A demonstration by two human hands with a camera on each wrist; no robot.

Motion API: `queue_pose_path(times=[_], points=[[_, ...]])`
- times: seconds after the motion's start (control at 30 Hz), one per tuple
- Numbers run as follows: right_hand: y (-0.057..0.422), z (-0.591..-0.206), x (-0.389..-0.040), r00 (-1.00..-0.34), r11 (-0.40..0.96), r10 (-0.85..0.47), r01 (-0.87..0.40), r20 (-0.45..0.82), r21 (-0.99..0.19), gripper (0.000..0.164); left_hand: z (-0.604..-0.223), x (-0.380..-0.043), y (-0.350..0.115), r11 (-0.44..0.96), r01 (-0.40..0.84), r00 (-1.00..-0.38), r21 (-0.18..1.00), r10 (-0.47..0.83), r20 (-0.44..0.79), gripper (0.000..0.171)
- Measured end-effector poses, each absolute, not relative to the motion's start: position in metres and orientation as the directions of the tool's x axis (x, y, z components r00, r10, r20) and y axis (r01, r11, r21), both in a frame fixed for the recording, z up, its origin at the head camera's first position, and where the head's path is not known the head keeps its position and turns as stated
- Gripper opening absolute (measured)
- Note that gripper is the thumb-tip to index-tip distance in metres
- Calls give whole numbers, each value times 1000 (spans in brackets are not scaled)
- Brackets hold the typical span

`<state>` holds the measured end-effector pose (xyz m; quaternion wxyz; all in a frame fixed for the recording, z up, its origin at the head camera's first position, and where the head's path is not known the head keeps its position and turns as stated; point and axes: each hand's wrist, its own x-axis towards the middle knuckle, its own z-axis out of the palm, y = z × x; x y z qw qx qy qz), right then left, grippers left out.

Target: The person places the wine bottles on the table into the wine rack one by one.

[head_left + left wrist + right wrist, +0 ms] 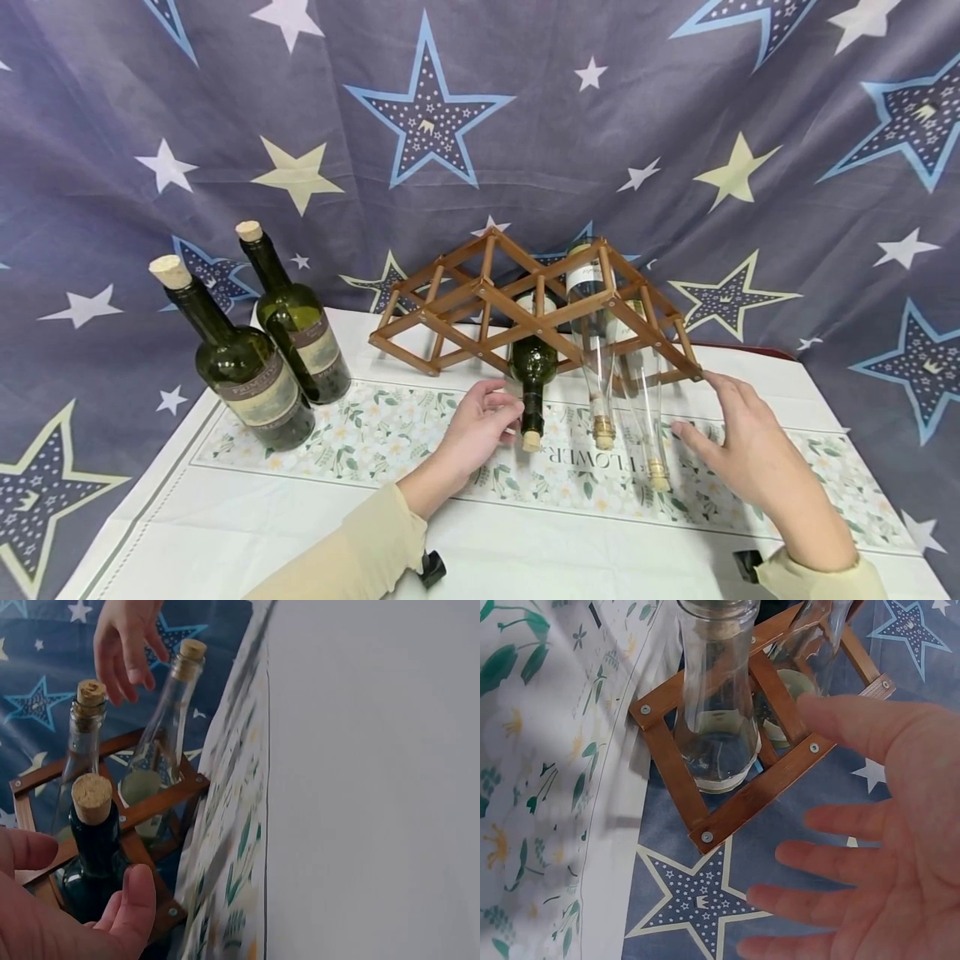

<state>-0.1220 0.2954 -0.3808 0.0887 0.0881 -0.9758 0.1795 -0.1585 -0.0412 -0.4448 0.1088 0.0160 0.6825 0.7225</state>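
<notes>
A brown wooden folding wine rack (482, 289) stands on the table, holding three corked bottles neck-forward. My left hand (480, 423) is beside the neck of the dark green bottle (533, 365). In the left wrist view, thumb and fingers stand apart around that green bottle (94, 847) without gripping it. To its right lie a clear bottle (597, 354) and, lower, another clear bottle (645, 412). My right hand (757, 454) is at the rack's right end, fingers spread; the right wrist view shows the hand (855, 877) holding nothing. Whether a fingertip touches the rack, I cannot tell.
Two corked green wine bottles stand upright at the left, a nearer one (258, 392) and a farther one (318, 342). A white cloth (540, 542) with a floral band covers the table. Behind it hangs a star-patterned curtain (555, 158).
</notes>
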Motion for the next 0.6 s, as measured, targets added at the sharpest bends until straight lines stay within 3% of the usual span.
queue_pose_path(times=[0.27,0.6], points=[[294,-380,-120,-962,911,-152,-226,228,-345,90,-438,-152,-53,188,22,-985,982,171,-10,60],[291,-378,-119,-948,900,-165,-257,272,-351,87,-430,-143,-64,345,210,-973,915,170,159,62]])
